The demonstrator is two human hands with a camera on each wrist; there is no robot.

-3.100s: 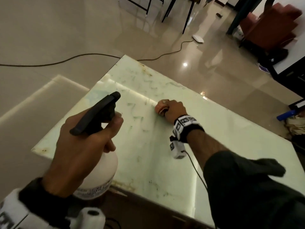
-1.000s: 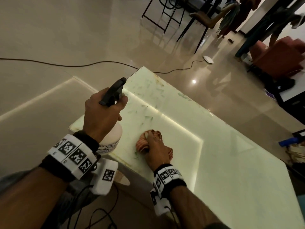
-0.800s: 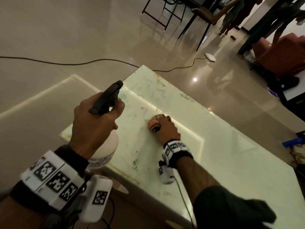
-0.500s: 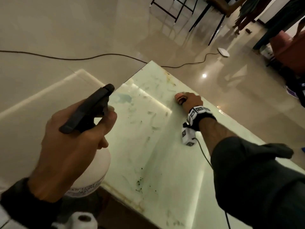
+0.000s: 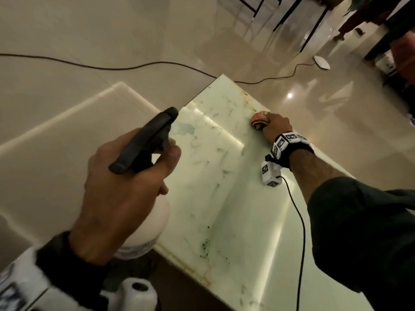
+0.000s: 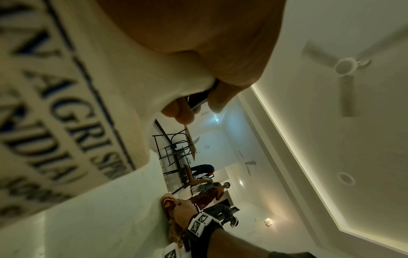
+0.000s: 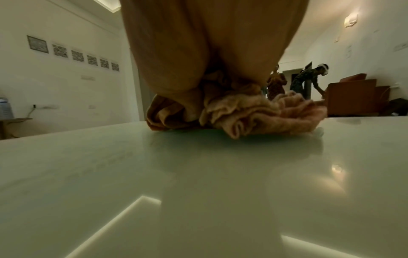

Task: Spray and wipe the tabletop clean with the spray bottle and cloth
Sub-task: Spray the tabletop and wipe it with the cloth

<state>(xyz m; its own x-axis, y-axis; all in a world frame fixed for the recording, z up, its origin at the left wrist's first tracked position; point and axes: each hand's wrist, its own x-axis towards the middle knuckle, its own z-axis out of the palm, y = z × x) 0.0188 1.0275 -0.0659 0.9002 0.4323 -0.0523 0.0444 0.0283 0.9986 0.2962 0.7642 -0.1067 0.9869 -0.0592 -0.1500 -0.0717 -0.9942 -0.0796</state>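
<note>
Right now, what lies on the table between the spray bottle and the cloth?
Head view: only bare tabletop with greenish smears lies between spray bottle and cloth.

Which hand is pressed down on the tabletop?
The right hand, bunching the pink cloth on the tabletop; the left hand holds the spray bottle aloft.

One spray bottle (image 5: pixel 143 223), one cloth (image 5: pixel 258 119) and one table (image 5: pixel 224 198). Two hands: the left hand (image 5: pixel 121 189) and the right hand (image 5: pixel 277 129). Past the table, one floor cable (image 5: pixel 134 68).
</note>
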